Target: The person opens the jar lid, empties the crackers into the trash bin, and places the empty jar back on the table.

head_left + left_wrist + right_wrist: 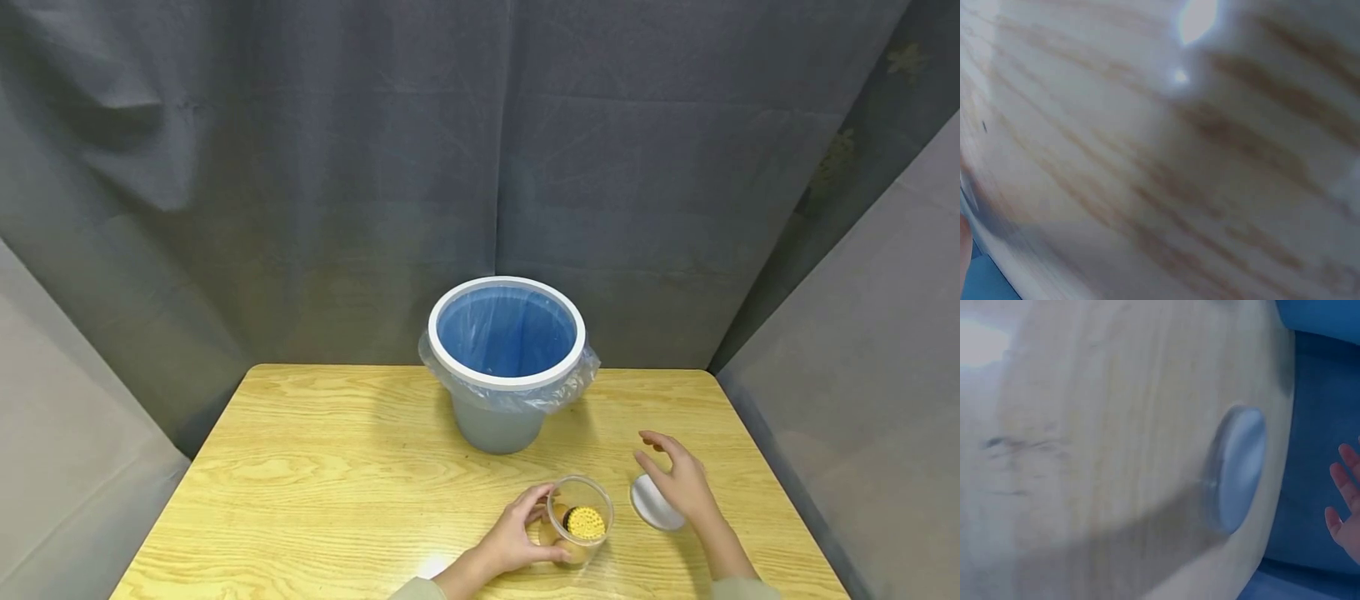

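My left hand (517, 533) curls round the side of a clear round jar (577, 485), its thumb near the bottom and its fingers at the far side. Inside the jar lies a round yellow piece with a knobbly top (586, 522) and a dark edge. Only a sliver of the left hand shows in the left wrist view. The right hand (677, 479) hovers over a round silver-white lid (654, 506), fingers loosely bent and holding nothing. In the right wrist view the lid (1242, 472) lies flat on the table, apart from the fingertips.
A grey bin (498, 427) with a white rim and a clear plastic liner stands at the back middle of the wooden table (300, 483). Dark grey curtains (337, 183) hang behind it. Light grey panels flank both sides.
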`<state>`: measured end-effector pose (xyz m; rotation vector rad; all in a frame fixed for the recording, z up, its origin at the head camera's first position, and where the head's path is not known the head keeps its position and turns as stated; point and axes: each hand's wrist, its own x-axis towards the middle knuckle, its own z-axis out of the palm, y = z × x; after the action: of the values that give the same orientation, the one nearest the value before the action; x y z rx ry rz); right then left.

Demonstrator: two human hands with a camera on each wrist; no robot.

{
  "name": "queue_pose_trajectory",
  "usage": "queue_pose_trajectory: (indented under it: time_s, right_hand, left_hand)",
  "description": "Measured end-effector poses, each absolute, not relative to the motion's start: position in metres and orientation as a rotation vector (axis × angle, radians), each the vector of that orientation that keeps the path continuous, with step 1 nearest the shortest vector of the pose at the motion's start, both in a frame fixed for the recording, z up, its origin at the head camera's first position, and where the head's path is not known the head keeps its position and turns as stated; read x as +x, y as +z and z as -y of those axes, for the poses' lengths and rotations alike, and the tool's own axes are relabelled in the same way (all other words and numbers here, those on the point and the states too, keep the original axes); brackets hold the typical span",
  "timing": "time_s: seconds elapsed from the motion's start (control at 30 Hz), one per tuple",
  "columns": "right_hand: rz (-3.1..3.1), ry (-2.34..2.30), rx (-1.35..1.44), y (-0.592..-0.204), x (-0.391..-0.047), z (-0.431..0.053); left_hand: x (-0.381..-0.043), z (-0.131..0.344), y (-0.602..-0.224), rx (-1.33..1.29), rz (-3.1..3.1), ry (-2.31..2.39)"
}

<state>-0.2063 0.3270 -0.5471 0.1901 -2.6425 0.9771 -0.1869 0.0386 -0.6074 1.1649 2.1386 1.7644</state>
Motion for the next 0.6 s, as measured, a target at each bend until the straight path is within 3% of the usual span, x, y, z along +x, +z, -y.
queue_pose_trajectory:
  time_s: [0.6]
  right_hand:
    - [2.608,0.946,0.279,-0.504,-0.240,-0.306]
  left_hand:
    - [-0.187,-0.038,-0.608,1.157,-2.120,1.772]
